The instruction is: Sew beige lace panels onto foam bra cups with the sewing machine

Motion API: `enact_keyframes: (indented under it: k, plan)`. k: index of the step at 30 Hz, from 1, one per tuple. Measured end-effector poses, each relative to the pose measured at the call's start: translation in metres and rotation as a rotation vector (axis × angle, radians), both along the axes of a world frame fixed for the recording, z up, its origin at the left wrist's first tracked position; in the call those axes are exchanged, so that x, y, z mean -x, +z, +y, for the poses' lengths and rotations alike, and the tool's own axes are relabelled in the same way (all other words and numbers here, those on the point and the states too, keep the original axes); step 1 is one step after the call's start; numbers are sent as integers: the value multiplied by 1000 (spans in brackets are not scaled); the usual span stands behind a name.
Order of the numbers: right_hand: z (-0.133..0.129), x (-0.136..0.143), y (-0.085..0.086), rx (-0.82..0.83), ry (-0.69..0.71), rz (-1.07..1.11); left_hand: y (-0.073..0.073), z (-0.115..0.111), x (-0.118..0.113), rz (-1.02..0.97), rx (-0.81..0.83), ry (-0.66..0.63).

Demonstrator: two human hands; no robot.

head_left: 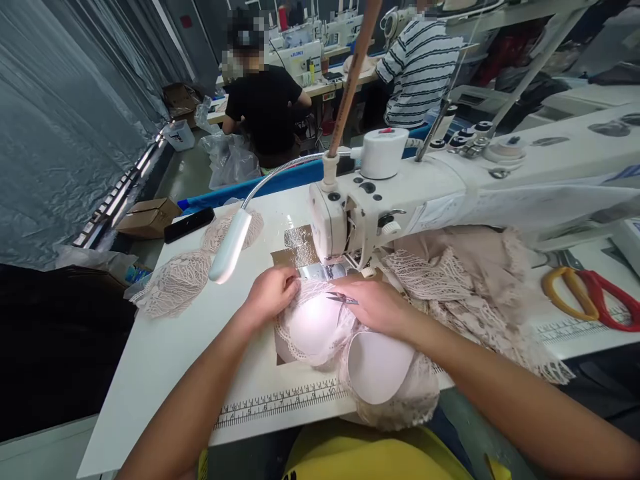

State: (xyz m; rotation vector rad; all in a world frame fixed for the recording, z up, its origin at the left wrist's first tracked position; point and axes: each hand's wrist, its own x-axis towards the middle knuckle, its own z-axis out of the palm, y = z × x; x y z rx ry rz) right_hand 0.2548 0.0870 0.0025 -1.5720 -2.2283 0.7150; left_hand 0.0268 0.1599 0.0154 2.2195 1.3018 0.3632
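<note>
A pale pink lace bra (315, 323) lies on the white sewing table (165, 373), below the needle area of a white sewing machine (330, 223). One padded cup faces up and the other hangs toward the table's front edge. My left hand (273, 293) is closed on the upper left lace edge, thumb and fingers pressed together. At the upper right edge of the same cup, my right hand (377, 303) has thread snips (344, 299) in it, their blades pointing left over the lace. The right fingertips are partly hidden.
Lace cups (177, 283) and a black phone (189, 225) lie at left under a gooseneck lamp (231, 247). Beige lace fabric (460, 287) is heaped at right, near scissors with red and yellow handles (595, 297). Two people sit at machines beyond.
</note>
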Motion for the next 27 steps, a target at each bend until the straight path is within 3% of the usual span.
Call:
enact_keyframes:
  k: [3,9,19,27]
  plan:
    - [-2,-2,-8,-22,-22,-5,0,-15,-13,48,-182,-31]
    - [-1,-1,-11,-46,-52,-88,-12,-46,-30,204,-289,-284]
    - [1,0,-10,-65,-52,-154,-18,-2,-26,265,-361,-487]
    - [1,1,-16,-112,-39,-168,-21,4,-26,301,-376,-499]
